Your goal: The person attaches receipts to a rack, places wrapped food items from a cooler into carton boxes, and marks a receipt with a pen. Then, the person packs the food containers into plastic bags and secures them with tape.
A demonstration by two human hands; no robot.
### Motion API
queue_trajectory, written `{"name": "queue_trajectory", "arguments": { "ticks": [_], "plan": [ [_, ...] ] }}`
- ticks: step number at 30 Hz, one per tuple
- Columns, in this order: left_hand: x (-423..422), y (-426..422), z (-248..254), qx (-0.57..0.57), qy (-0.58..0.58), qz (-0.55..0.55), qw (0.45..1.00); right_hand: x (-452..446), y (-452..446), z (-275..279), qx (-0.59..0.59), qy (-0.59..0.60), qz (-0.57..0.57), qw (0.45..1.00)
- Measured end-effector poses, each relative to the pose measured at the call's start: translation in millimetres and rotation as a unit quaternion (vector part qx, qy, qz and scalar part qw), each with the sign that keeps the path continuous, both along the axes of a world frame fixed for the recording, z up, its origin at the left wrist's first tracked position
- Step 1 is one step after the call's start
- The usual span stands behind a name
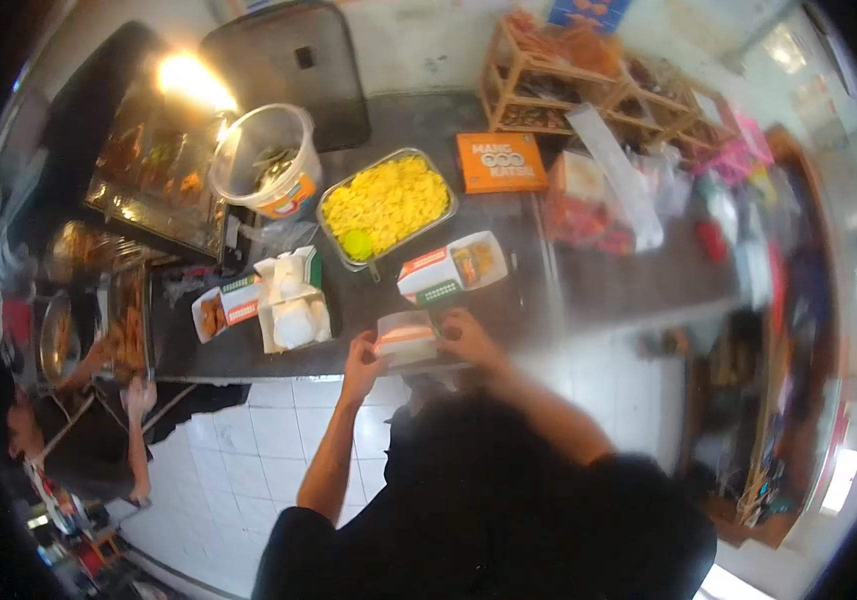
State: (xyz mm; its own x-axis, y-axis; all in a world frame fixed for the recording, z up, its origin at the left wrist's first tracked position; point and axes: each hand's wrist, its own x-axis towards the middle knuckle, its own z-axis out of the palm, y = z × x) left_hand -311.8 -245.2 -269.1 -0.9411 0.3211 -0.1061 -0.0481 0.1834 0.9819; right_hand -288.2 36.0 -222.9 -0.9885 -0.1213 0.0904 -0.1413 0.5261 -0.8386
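Between both hands, over the counter's front edge, is a white paper food box with an orange band. My left hand pinches its left end, and my right hand grips the right end. Just beyond it lies a similar paper box with food in its open end. To the left, an open carton holds white rounded bundles, beside another paper box with brown fried pieces. Behind these, a metal tray is full of yellow chopped food, with a light green utensil in it.
A white bucket stands behind the tray, near a lit food display case. An orange box, wooden racks and plastic bags occupy the back right. At left, another person's hand is near fried food.
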Motion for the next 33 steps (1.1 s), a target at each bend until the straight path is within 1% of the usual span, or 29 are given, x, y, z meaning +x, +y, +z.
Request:
{"name": "queue_trajectory", "arguments": {
  "ticks": [1, 2, 3, 4, 6, 7, 8, 9, 10, 11, 12, 13, 14, 16, 17, 18, 19, 20, 22, 23, 24, 26, 27, 28, 29, 30, 31, 32, 33],
  "plan": [
    [3.4, 2.9, -1.6, 0.043, -0.062, 0.062, 0.995, -2.8, -10.4, -8.4, -0.072, -0.027, -0.062, 0.995],
    [4.0, 11.5, 3.6, 0.077, -0.158, 0.101, 0.979, -5.1, -16.7, -13.1, -0.072, -0.020, -0.077, 0.994],
    [4.0, 20.3, 7.3, 0.108, -0.251, 0.140, 0.952, -7.8, -20.6, -16.2, -0.123, -0.119, -0.087, 0.981],
    [5.2, 28.3, 8.7, 0.109, -0.246, 0.127, 0.955, -9.5, -21.1, -20.2, -0.174, -0.215, -0.094, 0.956],
    [5.7, 47.2, 10.7, 0.287, -0.208, 0.189, 0.916, -7.3, -16.7, -37.0, -0.160, -0.202, -0.101, 0.961],
    [6.4, 58.2, 7.2, 0.289, -0.200, 0.207, 0.913, -3.3, -7.5, -17.8, -0.127, -0.180, -0.103, 0.970],
    [11.3, 70.6, 11.2, 0.233, -0.158, 0.175, 0.943, 1.1, 8.1, -2.5, -0.082, -0.185, -0.121, 0.972],
    [20.7, 76.7, 21.1, 0.166, -0.112, 0.175, 0.964, 2.6, 19.4, 12.4, -0.041, -0.188, -0.107, 0.975],
    [30.9, 92.4, 53.4, 0.117, -0.078, 0.180, 0.974, 6.0, 29.1, 61.0, -0.048, -0.209, -0.117, 0.970],
    [29.1, 103.2, 37.7, 0.169, -0.156, 0.145, 0.962, 8.5, 43.0, 68.3, -0.077, -0.206, -0.127, 0.967],
    [30.6, 125.5, 72.2, 0.092, -0.089, 0.156, 0.979, 8.8, 65.0, 57.7, 0.022, -0.156, -0.093, 0.983],
    [31.1, 147.6, -36.7, 0.111, -0.044, 0.141, 0.983, 12.9, 85.6, 44.6, -0.060, -0.142, -0.103, 0.983],
    [30.9, 167.4, 87.9, 0.336, -0.100, -0.010, 0.937, 20.0, 108.3, 17.7, -0.098, -0.110, -0.117, 0.982],
    [49.2, 214.7, 54.6, 0.464, -0.233, -0.007, 0.855, 27.5, 127.2, 84.1, -0.056, -0.121, -0.092, 0.987],
    [55.8, 233.4, 55.3, 0.470, -0.221, 0.002, 0.854, 29.6, 149.6, 75.4, -0.051, -0.115, -0.078, 0.989],
    [68.0, 252.6, 56.8, 0.455, -0.206, -0.008, 0.867, 36.5, 177.2, 61.4, -0.023, -0.079, -0.055, 0.995],
    [80.6, 273.8, 58.3, 0.445, -0.199, -0.012, 0.873, 42.8, 196.9, 67.3, 0.001, -0.043, -0.037, 0.998],
    [92.6, 294.6, 61.5, 0.436, -0.193, -0.017, 0.879, 48.3, 216.8, 75.7, 0.001, -0.043, -0.033, 0.999],
    [104.6, 325.2, 71.0, 0.511, -0.306, 0.003, 0.803, 53.1, 244.1, 107.3, 0.091, -0.080, -0.046, 0.992],
    [89.6, 345.5, 93.9, 0.430, -0.313, 0.025, 0.847, 37.4, 267.4, 122.2, 0.062, -0.083, -0.038, 0.994],
    [90.9, 355.6, 95.2, 0.427, -0.314, 0.027, 0.847, 40.4, 280.8, 123.3, 0.059, -0.085, -0.037, 0.994],
    [95.7, 377.0, 97.6, 0.508, -0.417, 0.005, 0.754, 45.9, 311.3, 124.7, 0.059, -0.165, 0.008, 0.985],
    [98.4, 388.2, 99.3, 0.505, -0.415, 0.003, 0.757, 46.7, 324.6, 119.9, 0.057, -0.161, 0.006, 0.985],
    [103.7, 400.7, 111.3, 0.448, -0.285, 0.008, 0.847, 48.8, 337.3, 110.8, -0.041, -0.113, 0.022, 0.992],
    [106.5, 408.5, 136.5, 0.412, -0.223, -0.003, 0.884, 51.1, 345.2, 104.3, -0.140, -0.064, 0.031, 0.988],
    [108.9, 416.1, 161.9, 0.373, -0.160, -0.007, 0.914, 57.7, 355.8, 104.8, -0.143, -0.066, 0.015, 0.987],
    [95.3, 423.7, 206.7, 0.338, -0.211, 0.006, 0.917, 56.1, 369.0, 108.5, -0.172, -0.098, -0.015, 0.980],
    [101.5, 443.0, 180.1, 0.253, -0.093, -0.018, 0.963, 64.3, 386.0, 125.5, -0.189, -0.140, -0.038, 0.971],
    [108.0, 462.5, 154.2, 0.143, 0.037, -0.021, 0.989, 71.7, 397.6, 143.3, -0.191, -0.134, -0.051, 0.971]
  ]
}}
